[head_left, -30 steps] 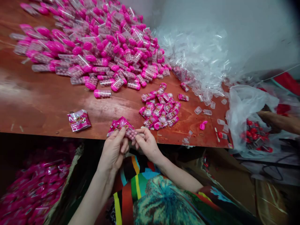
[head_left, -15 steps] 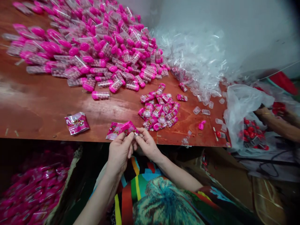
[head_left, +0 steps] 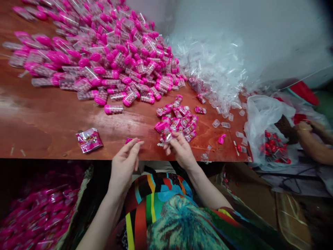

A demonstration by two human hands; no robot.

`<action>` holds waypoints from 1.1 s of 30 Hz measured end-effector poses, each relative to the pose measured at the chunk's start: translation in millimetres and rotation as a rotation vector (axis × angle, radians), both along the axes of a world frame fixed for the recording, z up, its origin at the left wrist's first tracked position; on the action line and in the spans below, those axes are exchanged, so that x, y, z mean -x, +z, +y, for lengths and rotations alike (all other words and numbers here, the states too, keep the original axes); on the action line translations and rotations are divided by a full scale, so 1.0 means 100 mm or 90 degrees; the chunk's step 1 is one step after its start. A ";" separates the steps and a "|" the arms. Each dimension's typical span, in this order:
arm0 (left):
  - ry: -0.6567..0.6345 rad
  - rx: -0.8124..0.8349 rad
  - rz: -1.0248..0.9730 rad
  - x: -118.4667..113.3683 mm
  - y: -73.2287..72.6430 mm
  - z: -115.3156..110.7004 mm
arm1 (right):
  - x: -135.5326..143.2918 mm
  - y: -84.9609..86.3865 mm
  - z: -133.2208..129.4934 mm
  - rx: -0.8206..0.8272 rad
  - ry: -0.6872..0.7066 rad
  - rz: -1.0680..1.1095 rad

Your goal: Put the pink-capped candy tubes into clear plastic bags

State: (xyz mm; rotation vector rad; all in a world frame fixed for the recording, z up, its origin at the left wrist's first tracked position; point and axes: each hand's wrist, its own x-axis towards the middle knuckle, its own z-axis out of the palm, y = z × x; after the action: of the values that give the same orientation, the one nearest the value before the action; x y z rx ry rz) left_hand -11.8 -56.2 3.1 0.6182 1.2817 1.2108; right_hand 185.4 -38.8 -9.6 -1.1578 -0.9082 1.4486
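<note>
My right hand pinches a small shiny pink candy packet at the near edge of a loose cluster of similar wrapped packets. My left hand hovers over the table's front edge, its fingers loosely stretched and nothing visible in them. Just behind those fingers lies a flat pink wrapper, mostly hidden by the hand. Farther left, a stack of flat pink printed wrappers rests on the wooden table.
A big heap of clear tubes with pink caps covers the back left. Clear plastic pieces pile against the wall. At right are a white bag with red-capped items and another person's hands. Below left, a box holds pink packets.
My hands have separated: the right carried a small packet right to the cluster, while the left let go and shifted slightly left. The other person's arm at right moved.
</note>
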 end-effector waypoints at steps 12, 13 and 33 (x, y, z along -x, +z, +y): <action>0.004 -0.030 -0.096 -0.16 0.02 0.06 | 0.48 -0.14 -0.15 0.056 0.126 0.023; 0.006 -0.030 -0.096 -0.17 0.01 0.06 | 0.48 -0.17 -0.15 0.058 0.122 0.028; -0.147 -0.185 0.819 0.24 -0.35 0.00 | 0.54 -0.24 0.01 -0.048 0.186 -0.222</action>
State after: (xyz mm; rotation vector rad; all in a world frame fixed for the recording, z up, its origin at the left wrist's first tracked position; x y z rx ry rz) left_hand -36.1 -55.7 -31.4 1.8842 1.9690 0.7459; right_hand 131.3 -38.0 -34.1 -1.2824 -1.4109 1.4488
